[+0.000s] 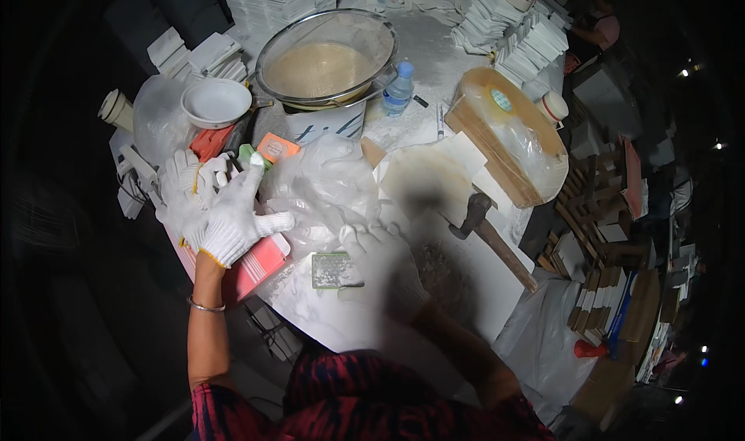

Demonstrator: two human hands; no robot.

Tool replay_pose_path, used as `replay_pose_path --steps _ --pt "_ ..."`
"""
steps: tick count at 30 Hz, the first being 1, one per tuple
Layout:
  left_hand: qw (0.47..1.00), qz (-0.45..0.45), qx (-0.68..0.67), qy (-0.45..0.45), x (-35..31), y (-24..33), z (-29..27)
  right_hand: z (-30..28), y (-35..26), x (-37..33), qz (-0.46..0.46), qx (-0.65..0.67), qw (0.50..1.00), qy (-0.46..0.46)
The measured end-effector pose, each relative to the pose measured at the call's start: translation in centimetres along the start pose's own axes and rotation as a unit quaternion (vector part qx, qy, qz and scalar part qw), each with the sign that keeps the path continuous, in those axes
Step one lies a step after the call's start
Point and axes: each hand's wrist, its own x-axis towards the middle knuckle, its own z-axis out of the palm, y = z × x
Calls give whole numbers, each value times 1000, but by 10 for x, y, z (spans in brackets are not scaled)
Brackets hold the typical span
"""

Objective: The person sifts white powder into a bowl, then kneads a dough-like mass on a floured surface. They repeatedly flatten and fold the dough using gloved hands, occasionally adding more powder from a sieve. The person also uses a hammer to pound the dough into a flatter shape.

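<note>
My left hand (239,217), in a white knitted glove, has its thumb and fingers spread. It is over the table's left side, beside a heap of white gloves (177,186) and above a pink-red box (260,266). My right hand (384,266), also gloved, reaches over the front of the table with fingers stretched out. Its outer side is smeared by a dark blur. Beside it lies a small green-edged rectangular block (332,270) with a grey speckled face; the hand covers its right end. Crumpled clear plastic bags (322,181) lie just beyond both hands.
A hammer (489,235) with a wooden handle lies at the right. Farther back are a large metal basin (264,72) of beige matter, a water bottle (398,92), a white bowl (216,103), a tape-wrapped cardboard piece (497,142) and stacked white tiles (279,2).
</note>
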Motion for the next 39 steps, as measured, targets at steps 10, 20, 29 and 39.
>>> replay_pose_path --steps 10,20,29,39 --pt "994 44 98 13 17 13 63 38 14 75 139 15 980 139" --pt "946 -123 -243 173 23 36 27 22 18 114 266 352 898 6" --pt "911 -106 -396 32 -7 66 19 44 11 102 317 687 650 67" --pt "878 -144 -438 131 -23 26 93 13 30 108 -93 280 955 25"
